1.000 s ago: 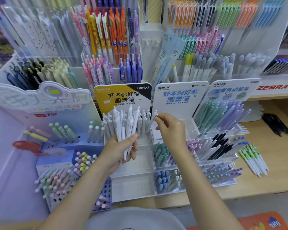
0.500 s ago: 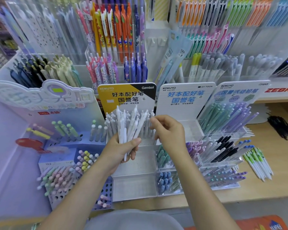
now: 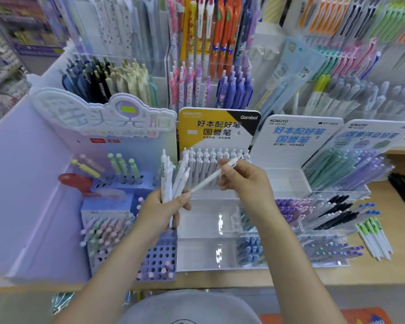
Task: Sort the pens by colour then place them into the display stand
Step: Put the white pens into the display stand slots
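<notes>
Left hand grips a loose bundle of white pens, fanned upward and unevenly, with the lower tips poking out beneath the fist. Right hand pinches a single white pen near its upper end; the pen lies slanted, its lower tip touching or nearly touching the left thumb, though contact cannot be confirmed. Directly behind both hands stands the clear display stand, whose rear tier already carries a row of white pens beneath the yellow header card; the two front compartments look unfilled. Main risk, in my judgement: the bundle is held by a partial wrap only, so any shift of the left fingers while the single pen is drawn clear could let several slip and scatter into the wrong compartments or onto the wooden surface. A second risk is snagging: the slanted pen crosses close before the standing row, and a careless swing could tip those neighbours. Misplacement is also possible, since the adjoining stand holds teal and purple pens just beside the target tier. A shallow insertion would leave the pen leaning out of line.
</notes>
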### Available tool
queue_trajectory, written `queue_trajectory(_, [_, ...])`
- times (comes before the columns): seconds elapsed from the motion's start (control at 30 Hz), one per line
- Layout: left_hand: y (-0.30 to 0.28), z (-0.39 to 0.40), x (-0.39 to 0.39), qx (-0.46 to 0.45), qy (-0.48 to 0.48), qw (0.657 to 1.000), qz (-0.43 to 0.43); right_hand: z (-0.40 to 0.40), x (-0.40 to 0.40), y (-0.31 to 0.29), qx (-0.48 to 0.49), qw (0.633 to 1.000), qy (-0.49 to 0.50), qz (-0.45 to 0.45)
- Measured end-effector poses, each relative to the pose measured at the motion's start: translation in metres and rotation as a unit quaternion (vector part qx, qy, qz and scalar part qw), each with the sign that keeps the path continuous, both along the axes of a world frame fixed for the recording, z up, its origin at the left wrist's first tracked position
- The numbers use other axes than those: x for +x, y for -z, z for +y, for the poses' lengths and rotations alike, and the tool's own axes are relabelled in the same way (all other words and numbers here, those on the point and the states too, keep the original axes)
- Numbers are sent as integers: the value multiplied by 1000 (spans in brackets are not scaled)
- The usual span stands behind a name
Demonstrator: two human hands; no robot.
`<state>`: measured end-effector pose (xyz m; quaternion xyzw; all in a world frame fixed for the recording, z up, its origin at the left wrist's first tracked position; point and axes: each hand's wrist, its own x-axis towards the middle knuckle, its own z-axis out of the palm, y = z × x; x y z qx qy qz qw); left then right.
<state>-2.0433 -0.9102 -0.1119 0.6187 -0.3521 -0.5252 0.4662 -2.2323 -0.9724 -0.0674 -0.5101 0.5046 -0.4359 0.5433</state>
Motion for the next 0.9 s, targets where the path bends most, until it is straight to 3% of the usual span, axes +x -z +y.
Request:
queue_trajectory(0.27, [-2, 9, 30, 10, -6, 999, 35, -2, 36, 13, -145, 970, 27, 194])
queue_trajectory(0.6, [3, 10, 46, -1, 33, 997, 77, -6, 53, 22, -151, 950, -40, 272])
queue_trajectory(0.7, [4, 7, 49, -17, 30, 992, 123, -3, 65, 15, -130, 965, -32, 225])
queue_trajectory(0.9, [4, 6, 50, -18, 27, 989, 145, 0, 69, 17, -170, 944, -6, 282])
